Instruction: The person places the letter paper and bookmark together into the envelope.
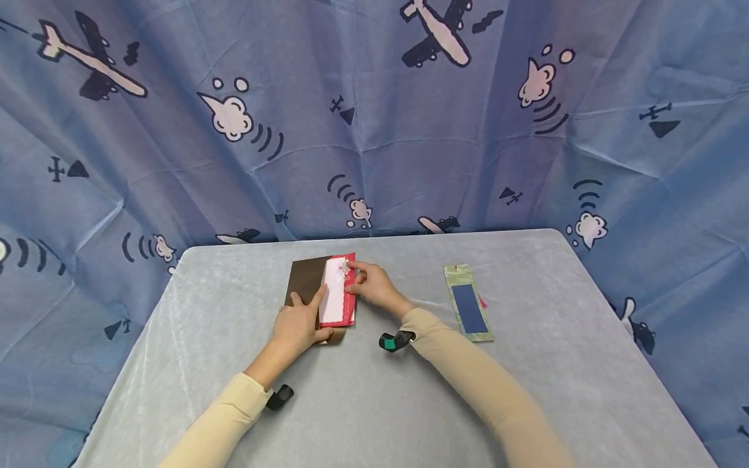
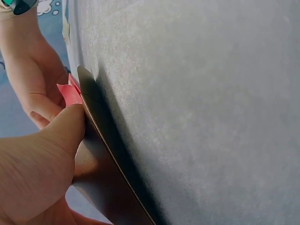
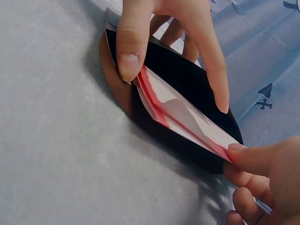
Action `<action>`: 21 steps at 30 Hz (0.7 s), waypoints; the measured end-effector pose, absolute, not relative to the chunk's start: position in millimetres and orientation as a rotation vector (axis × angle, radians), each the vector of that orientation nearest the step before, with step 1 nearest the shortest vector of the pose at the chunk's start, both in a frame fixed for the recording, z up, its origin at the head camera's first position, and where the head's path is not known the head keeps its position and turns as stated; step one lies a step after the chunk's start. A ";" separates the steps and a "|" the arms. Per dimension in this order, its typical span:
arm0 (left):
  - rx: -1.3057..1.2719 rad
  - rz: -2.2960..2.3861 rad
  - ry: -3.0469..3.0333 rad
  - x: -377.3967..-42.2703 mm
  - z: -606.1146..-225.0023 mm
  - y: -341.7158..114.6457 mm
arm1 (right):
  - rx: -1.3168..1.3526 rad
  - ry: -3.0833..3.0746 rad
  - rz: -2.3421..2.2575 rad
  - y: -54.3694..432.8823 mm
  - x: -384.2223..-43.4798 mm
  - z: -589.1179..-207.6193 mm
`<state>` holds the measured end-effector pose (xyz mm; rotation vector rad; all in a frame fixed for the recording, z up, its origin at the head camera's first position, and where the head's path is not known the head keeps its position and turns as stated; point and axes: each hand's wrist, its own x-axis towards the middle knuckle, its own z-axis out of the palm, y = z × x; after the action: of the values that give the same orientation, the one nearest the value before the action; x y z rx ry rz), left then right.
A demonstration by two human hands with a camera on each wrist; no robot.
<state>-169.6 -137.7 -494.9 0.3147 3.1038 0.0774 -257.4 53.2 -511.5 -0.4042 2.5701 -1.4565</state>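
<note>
A dark brown paper folder [image 1: 306,281] lies towards the back of the table, its edges bowed in the right wrist view. Whether it is a pocket or a folded sheet I cannot tell. A red-and-white card [image 1: 334,292] with a floral corner lies against its right part; its layers gape slightly in the right wrist view. My left hand [image 1: 295,325] grips the folder, thumb [image 2: 70,126] on the near edge and index finger stretched over the card's side. My right hand [image 1: 377,286] pinches the card's right edge between thumb [image 3: 253,157] and fingers.
On the right of the table lies a narrow green packet [image 1: 469,303] with a dark blue panel and a pink tassel [image 1: 482,301]. The grey-white cloth-covered table [image 1: 351,403] ends at a blue curtain [image 1: 374,117] printed with planes.
</note>
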 end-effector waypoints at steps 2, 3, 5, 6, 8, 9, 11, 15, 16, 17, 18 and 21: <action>0.310 0.085 3.100 -169.5 -495.2 -137.8 | -0.412 2.574 -1.451 51.6 -257.6 -512.1; 0.311 0.090 3.099 -169.5 -495.3 -137.7 | -0.416 2.577 -1.453 50.9 -257.8 -512.4; 0.305 0.094 3.095 -169.4 -495.4 -137.9 | -0.424 2.583 -1.453 49.4 -258.4 -513.2; 0.301 0.098 3.093 -169.4 -495.4 -138.0 | -0.428 2.588 -1.446 48.6 -258.8 -513.6; 0.296 0.103 3.087 -169.3 -495.4 -138.2 | -0.428 2.596 -1.437 47.2 -259.3 -513.9; 0.293 0.109 3.085 -169.3 -495.2 -138.2 | -0.424 2.598 -1.434 46.5 -259.5 -514.0; 0.287 0.119 3.080 -169.4 -494.9 -138.4 | -0.417 2.601 -1.423 45.0 -259.6 -514.1; 0.281 0.132 3.084 -170.0 -494.6 -138.8 | -0.423 2.599 -1.427 42.4 -259.2 -514.2; 0.278 0.134 3.086 -170.1 -494.5 -138.9 | -0.430 2.599 -1.427 41.9 -259.3 -514.7; 0.276 0.135 3.088 -170.0 -494.5 -139.1 | -0.435 2.598 -1.429 41.5 -259.2 -515.2; 0.274 0.136 3.090 -169.7 -494.4 -139.1 | -0.441 2.599 -1.428 41.2 -259.3 -516.0; 0.275 0.145 3.095 -169.2 -493.1 -139.2 | -0.449 2.610 -1.413 40.2 -260.0 -517.3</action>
<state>-169.2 -139.2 -493.1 0.2746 3.0955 0.1452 -260.0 40.2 -517.3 -0.4492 2.6096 -1.4127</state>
